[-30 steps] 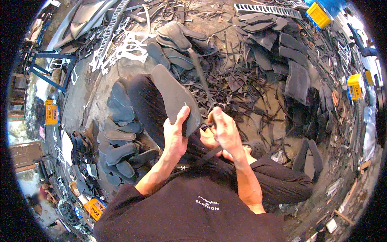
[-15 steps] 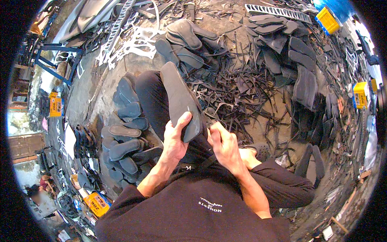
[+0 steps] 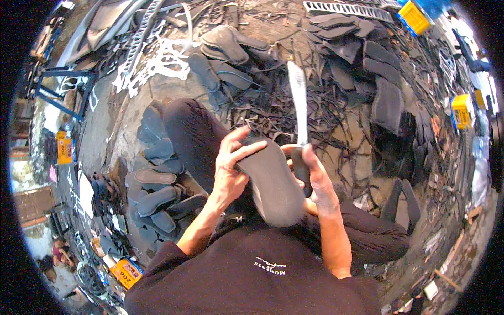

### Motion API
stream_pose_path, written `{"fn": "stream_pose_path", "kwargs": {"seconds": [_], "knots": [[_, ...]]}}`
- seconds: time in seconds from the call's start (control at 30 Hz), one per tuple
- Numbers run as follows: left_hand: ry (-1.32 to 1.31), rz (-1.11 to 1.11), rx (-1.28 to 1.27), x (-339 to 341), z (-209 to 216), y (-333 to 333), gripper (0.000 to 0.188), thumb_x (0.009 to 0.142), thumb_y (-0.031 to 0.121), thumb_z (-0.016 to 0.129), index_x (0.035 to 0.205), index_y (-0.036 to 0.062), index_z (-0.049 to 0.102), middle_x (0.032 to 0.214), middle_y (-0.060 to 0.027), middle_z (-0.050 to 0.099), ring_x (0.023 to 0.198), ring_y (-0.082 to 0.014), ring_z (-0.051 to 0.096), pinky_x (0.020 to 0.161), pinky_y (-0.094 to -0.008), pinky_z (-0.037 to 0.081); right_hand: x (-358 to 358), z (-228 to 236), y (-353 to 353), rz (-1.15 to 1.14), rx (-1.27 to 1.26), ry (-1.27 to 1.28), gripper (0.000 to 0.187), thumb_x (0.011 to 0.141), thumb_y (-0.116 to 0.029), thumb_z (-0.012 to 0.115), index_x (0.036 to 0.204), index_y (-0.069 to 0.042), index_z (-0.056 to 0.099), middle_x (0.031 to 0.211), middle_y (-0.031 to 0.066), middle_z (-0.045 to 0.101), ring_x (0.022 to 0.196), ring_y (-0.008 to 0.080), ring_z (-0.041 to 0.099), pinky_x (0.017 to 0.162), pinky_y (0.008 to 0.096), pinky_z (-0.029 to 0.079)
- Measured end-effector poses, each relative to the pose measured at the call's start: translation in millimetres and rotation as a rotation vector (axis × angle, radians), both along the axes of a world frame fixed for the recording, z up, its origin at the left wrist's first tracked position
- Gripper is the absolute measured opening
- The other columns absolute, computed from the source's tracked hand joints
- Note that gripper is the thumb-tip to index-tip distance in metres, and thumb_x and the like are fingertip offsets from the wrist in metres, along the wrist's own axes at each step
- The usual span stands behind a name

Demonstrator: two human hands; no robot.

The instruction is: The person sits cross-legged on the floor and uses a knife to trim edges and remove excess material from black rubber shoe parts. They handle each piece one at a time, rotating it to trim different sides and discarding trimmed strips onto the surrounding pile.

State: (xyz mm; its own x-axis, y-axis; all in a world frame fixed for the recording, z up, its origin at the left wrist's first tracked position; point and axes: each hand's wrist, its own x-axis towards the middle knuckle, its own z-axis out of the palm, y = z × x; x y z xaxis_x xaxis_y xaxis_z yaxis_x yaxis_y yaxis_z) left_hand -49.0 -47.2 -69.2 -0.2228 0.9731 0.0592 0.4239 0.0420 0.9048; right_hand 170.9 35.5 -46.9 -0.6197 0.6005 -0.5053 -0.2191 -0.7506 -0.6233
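Observation:
A dark grey shoe sole (image 3: 275, 184) lies over my lap, its rounded end toward my body. My left hand (image 3: 230, 170) grips its far end, with fingers spread over the top edge. In my right hand (image 3: 321, 184), close along the sole's right side, is a knife (image 3: 298, 100). Its black handle sits between thumb and fingers, and the long pale blade points away from me, clear of the sole. Part of the right hand's fingers is hidden behind the handle and the sole.
Thin black offcuts (image 3: 325, 113) heap up beyond my hands. Piles of soles lie at the left (image 3: 157, 202), far middle (image 3: 226, 44) and far right (image 3: 386, 102). White cut-out scraps (image 3: 168, 58) lie far left. Yellow boxes (image 3: 462, 111) stand around the rim. My bent legs frame the work.
The sole has been swung round, so its long part now points toward me instead of away. My right hand has turned upward, bringing the knife blade into plain view.

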Motion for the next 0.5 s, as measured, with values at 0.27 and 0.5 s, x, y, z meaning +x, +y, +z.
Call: {"fn": "stream_pose_path", "kwargs": {"seconds": [0.27,0.5], "knots": [[-0.590,0.268,0.128,47,-7,51,0.069,0.102,-0.005,0.062,0.164,0.0044,0.033,0.156,-0.0169,0.051,0.124,-0.0248,0.066,0.102,-0.0350,0.058,23,-19,1,-0.282,0.191,-0.225,0.043,0.095,-0.016,0.083,0.132,-0.004,0.063,0.090,-0.0031,0.064,0.057,0.0025,0.051,0.048,0.0217,0.042],[-1.036,-0.037,-0.649,68,-13,36,0.021,0.105,0.017,0.071,0.119,0.0032,0.068,0.114,-0.0053,0.072,0.082,-0.0152,0.072,0.065,-0.0299,0.061,42,-74,63,-0.426,0.298,-0.384,0.029,0.099,-0.022,0.079,0.120,-0.004,0.071,0.095,0.0054,0.074,0.053,0.0078,0.056,0.050,0.0259,0.048]]}}
